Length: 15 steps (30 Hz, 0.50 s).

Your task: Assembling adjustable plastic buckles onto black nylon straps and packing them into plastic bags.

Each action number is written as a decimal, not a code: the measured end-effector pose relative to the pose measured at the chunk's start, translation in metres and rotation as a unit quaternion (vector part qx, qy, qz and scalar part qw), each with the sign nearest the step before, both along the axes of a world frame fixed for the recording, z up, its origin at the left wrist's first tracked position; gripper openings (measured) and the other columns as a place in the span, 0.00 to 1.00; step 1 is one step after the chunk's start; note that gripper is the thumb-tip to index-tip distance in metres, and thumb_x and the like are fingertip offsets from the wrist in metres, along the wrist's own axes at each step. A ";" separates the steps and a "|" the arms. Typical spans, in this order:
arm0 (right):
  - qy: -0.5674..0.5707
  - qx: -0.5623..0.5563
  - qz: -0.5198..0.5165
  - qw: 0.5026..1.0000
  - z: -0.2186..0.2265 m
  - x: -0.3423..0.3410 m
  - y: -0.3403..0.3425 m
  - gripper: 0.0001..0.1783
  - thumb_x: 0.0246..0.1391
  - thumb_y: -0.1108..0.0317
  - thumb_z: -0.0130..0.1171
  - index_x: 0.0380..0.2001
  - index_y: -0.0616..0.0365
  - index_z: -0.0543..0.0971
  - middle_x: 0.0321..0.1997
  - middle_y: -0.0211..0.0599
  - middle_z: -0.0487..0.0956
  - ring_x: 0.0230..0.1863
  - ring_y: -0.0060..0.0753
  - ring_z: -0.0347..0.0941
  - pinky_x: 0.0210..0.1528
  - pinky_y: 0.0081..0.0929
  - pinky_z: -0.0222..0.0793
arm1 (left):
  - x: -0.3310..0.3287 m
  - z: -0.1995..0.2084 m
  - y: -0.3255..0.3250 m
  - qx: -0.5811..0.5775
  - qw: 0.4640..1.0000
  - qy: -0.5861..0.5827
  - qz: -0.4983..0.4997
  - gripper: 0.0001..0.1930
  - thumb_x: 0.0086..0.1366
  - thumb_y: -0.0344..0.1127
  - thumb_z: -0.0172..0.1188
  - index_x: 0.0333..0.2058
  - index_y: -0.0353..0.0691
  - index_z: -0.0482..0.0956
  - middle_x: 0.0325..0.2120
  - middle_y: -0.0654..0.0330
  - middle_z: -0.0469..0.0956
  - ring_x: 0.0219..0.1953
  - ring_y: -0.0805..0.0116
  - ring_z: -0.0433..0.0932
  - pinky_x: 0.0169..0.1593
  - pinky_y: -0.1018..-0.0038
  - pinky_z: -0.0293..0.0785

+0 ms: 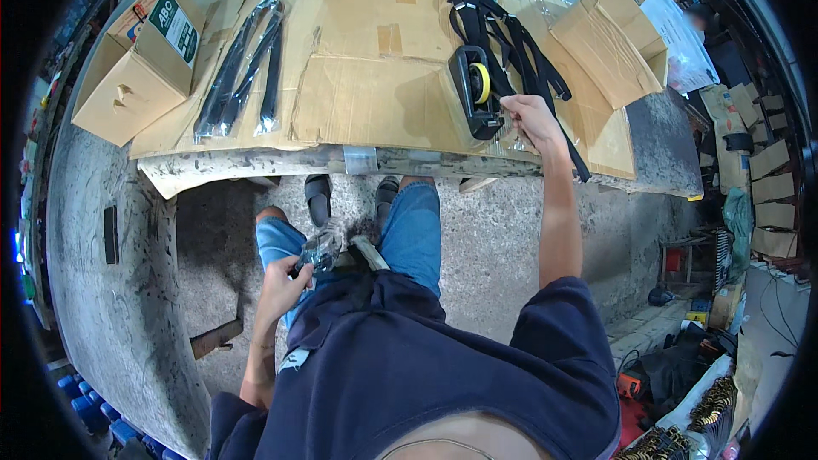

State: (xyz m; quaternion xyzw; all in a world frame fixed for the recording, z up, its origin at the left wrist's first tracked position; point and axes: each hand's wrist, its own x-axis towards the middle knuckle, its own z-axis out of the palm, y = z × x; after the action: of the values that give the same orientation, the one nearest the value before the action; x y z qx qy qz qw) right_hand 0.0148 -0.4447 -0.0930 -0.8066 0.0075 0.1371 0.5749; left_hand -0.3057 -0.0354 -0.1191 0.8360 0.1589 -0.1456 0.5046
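My left hand is closed on a crumpled clear plastic bag above my lap. Something dark shows in the bag, too blurred to name. At the table's near edge, my right hand is closed in a pinch beside a black tape dispenser that carries a yellow-cored roll. What the right fingers hold is too small to make out. Just beyond that hand lie loose black straps with dark fittings at their far end. One strap end hangs over the table edge to the right of my wrist.
Flattened cardboard covers the table. Black straps in clear plastic lie on its left. An open carton stands at the left and another carton at the right. A dark-stained grey surface runs along my left.
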 end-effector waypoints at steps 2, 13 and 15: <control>0.008 0.003 0.015 1.000 0.001 -0.004 0.001 0.11 0.53 0.67 0.58 0.32 0.67 0.80 0.19 0.25 0.72 0.19 0.16 0.64 0.22 0.15 0.59 | 0.007 0.003 -0.007 -0.004 1.000 0.006 -0.001 0.12 0.59 0.33 0.57 0.19 0.31 0.75 0.13 0.63 0.74 0.18 0.80 0.69 0.23 0.77 0.63; 0.033 0.058 -0.023 0.997 -0.011 -0.047 -0.002 0.20 0.48 0.75 0.63 0.46 0.58 0.73 0.22 0.27 0.76 0.20 0.14 0.65 0.21 0.13 0.60 | 0.013 -0.009 -0.040 -0.021 1.000 -0.010 -0.011 0.13 0.59 0.33 0.57 0.19 0.32 0.75 0.13 0.64 0.74 0.18 0.82 0.67 0.22 0.78 0.61; 0.034 0.097 -0.024 0.994 -0.012 -0.050 -0.002 0.19 0.49 0.75 0.62 0.45 0.56 0.74 0.22 0.26 0.76 0.19 0.13 0.63 0.21 0.13 0.58 | 0.016 -0.009 -0.043 -0.030 0.999 -0.014 -0.009 0.13 0.59 0.34 0.57 0.18 0.32 0.75 0.13 0.64 0.73 0.17 0.82 0.67 0.22 0.78 0.60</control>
State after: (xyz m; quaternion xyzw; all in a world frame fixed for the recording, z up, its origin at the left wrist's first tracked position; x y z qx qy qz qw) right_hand -0.0350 -0.4467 -0.1054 -0.7413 0.0337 0.1508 0.6532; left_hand -0.2894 -0.0789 -0.1282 0.8236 0.1399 -0.1433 0.5306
